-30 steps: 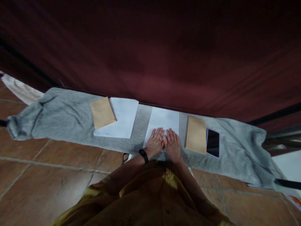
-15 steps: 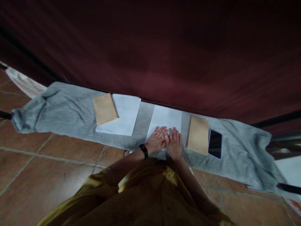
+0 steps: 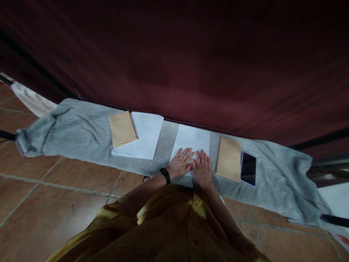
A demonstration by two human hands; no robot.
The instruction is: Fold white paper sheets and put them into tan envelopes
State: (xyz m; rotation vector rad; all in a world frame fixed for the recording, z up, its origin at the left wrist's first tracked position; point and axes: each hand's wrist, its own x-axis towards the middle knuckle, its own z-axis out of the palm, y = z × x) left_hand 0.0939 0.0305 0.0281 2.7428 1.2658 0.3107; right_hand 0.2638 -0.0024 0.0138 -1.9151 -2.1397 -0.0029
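Observation:
My left hand (image 3: 180, 163), with a black band at the wrist, and my right hand (image 3: 202, 166) lie flat side by side on the near part of a white sheet of paper (image 3: 192, 139). The fingers of both are stretched out and press on the sheet. The sheet rests on a grey cloth (image 3: 76, 134) spread over the tiled floor. A tan envelope (image 3: 228, 158) lies just right of my right hand, with a dark phone (image 3: 248, 169) beside it.
To the left lies a second white sheet (image 3: 144, 137) with another tan envelope (image 3: 122, 128) on its left edge. A dark red curtain (image 3: 191, 62) hangs behind the cloth. Brown floor tiles (image 3: 54, 193) spread in front and to the left.
My left hand's fingers have spread and turned a little to the right on the sheet. My right hand stays flat. The view has shifted slightly.

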